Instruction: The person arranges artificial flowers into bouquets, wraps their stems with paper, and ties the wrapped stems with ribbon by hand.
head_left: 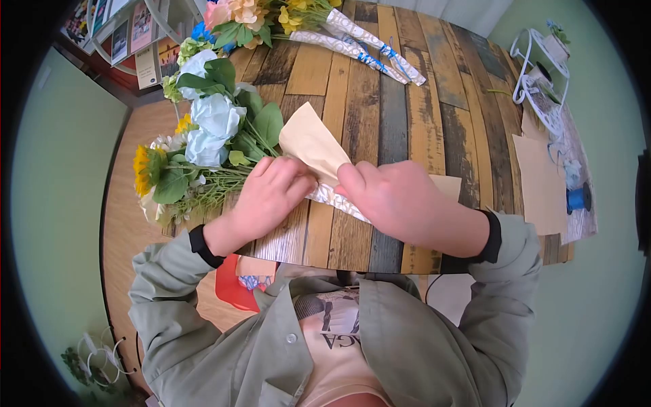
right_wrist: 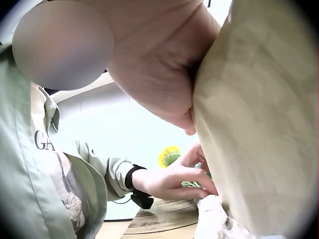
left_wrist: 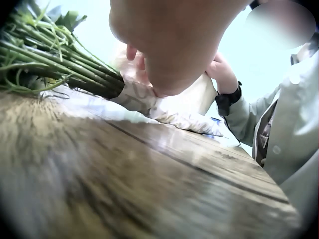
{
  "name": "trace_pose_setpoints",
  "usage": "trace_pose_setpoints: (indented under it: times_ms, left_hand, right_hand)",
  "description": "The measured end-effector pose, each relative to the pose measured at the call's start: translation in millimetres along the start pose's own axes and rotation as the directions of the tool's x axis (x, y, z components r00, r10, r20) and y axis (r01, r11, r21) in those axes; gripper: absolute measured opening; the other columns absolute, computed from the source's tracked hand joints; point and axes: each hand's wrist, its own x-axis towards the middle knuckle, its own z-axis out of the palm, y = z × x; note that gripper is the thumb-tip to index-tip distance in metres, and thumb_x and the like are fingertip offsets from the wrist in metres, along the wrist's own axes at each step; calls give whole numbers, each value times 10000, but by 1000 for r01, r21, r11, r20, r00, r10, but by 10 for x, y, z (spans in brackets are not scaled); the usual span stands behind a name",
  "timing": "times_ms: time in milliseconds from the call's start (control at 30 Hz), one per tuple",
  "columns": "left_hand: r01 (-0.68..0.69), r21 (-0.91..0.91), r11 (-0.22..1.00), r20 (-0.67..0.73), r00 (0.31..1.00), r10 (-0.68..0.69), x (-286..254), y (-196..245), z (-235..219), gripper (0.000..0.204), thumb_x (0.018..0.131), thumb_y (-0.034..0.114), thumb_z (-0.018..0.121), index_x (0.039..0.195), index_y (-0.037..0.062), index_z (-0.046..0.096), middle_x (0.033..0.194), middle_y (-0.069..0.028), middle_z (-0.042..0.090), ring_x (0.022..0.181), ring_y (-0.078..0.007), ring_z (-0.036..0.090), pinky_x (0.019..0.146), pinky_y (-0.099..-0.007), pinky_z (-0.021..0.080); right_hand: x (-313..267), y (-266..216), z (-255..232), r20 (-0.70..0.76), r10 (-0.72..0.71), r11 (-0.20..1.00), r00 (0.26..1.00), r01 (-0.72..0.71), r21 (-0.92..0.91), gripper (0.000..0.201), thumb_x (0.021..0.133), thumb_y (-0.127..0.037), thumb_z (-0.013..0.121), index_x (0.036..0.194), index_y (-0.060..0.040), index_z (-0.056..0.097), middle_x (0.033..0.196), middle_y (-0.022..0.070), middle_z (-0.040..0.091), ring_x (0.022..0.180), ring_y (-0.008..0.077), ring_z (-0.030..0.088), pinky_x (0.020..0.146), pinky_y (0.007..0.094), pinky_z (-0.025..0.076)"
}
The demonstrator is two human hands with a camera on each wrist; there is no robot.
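A bouquet with pale blue flowers [head_left: 213, 122] and a sunflower [head_left: 144, 169] lies at the table's left, its green stems [left_wrist: 60, 62] running into a white patterned wrap [head_left: 339, 203]. Around the wrapped stems, a sheet of brown paper [head_left: 312, 139] stands up, folded at an angle. My left hand [head_left: 268, 197] curls its fingers round the wrapped stems near the leaves. Just to the right, my right hand [head_left: 400, 203] pinches the brown paper's edge; in the right wrist view the paper [right_wrist: 259, 119] hides its fingertips.
Two wrapped bouquets [head_left: 352, 51] lie at the table's back. On the right are a white wire stand [head_left: 542, 88], brown paper sheets [head_left: 540, 183] and a blue ribbon spool [head_left: 578, 199]. The wooden table's [head_left: 400, 254] front edge is close to my body.
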Motion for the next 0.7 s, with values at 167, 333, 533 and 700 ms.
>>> trace_pose_setpoints:
  times_ms: [167, 333, 533, 700]
  left_hand:
    - [449, -346, 824, -17, 875, -484, -86, -106, -13, 474, 671, 156, 786, 946, 11, 429, 941, -124, 430, 708, -247, 464, 622, -359, 441]
    - [424, -550, 720, 197, 903, -381, -4, -254, -227, 657, 683, 54, 739, 1280, 127, 474, 1168, -67, 470, 795, -172, 523, 679, -272, 463]
    - [402, -679, 614, 249, 913, -322, -132, -574, -104, 173, 700, 32, 708, 860, 30, 642, 945, -53, 554, 861, -171, 573, 759, -271, 460]
    - [333, -752, 569, 173, 932, -318, -172, -577, -98, 155, 676, 52, 740, 809, 51, 660, 935, -51, 562, 878, -184, 577, 791, -280, 453]
  right_hand:
    - [-51, -120, -74, 73, -87, 996, 994, 88, -15, 147, 739, -107, 591, 805, -60, 468, 630, 27, 496, 465, 126, 558, 378, 247, 411]
    - [-112, -291, -54, 39, -198, 980, 979, 197, 41, 128, 727, -101, 588, 763, -73, 469, 644, 32, 464, 481, 99, 542, 369, 235, 395]
    - [-57, -10, -303, 169, -332, 730, 928, 140, 669, 117, 820, -132, 559, 839, -26, 511, 719, 62, 529, 539, 164, 577, 462, 270, 448]
    - [105, 538, 69, 338, 201, 791, 920, -356, 498, 325, 877, -322, 552, 950, -5, 558, 865, 153, 596, 713, 269, 601, 670, 373, 469]
